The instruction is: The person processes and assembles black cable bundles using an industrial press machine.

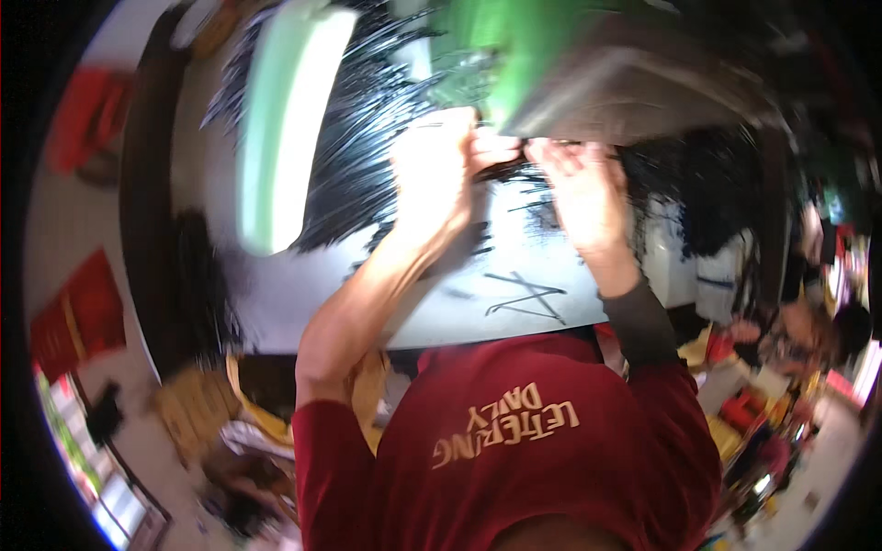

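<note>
My left hand (436, 170) is closed, its thumb and fingers drawn together toward the right hand. Something dark and thin shows by its fingertips, too blurred to name. Close beside it, my right hand (586, 188) lies with its fingers stretched forward, their tips at the lower edge of a brown-grey panel (634, 96). A large heap of thin black plastic strips (354, 151) spreads to the left of my hands. More dark strips (712, 188) are piled on the right. A few loose strips (525, 296) lie crossed on the pale tabletop (413, 317) near me.
A glowing pale-green lamp (294, 129) stands out over the heap. Beyond my hands is a bright green object (524, 46), blurred. Red stools (83, 317) are on the floor at the left, a cardboard box (195, 413) below the table. Clutter fills the lower right.
</note>
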A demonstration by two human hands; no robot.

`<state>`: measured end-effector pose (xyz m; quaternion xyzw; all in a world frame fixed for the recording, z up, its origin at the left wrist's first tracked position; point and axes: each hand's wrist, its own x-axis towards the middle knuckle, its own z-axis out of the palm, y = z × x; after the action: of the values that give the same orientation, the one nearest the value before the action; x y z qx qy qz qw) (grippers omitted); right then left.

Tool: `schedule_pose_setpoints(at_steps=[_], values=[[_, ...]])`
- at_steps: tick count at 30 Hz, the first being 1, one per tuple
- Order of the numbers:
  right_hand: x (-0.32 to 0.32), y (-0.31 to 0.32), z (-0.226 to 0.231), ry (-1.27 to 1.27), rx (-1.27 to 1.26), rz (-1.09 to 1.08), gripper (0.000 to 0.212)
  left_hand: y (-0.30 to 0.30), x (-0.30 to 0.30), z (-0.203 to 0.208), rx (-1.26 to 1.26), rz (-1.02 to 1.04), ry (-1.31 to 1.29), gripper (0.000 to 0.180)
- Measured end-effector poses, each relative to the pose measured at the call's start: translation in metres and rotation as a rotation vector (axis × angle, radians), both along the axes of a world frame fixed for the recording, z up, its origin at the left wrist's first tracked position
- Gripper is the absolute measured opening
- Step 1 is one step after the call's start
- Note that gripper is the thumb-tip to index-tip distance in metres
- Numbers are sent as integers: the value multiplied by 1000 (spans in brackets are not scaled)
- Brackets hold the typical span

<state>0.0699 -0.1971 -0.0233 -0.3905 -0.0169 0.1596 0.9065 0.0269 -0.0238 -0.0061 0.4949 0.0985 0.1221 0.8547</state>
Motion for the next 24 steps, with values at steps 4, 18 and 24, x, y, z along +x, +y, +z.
schedule_pose_setpoints(at_steps=[4, 18, 24], values=[[-9, 12, 5, 146, 108, -51, 23, 4, 2, 5, -170, 15, 104, 32], [35, -184, 81, -982, -1946, -523, 12, -30, -59, 25, -308, -368, 255, 18], [51, -202, 70, -1170, -1930, -462, 10, -18, -66, 32, -212, -386, 269, 17]])
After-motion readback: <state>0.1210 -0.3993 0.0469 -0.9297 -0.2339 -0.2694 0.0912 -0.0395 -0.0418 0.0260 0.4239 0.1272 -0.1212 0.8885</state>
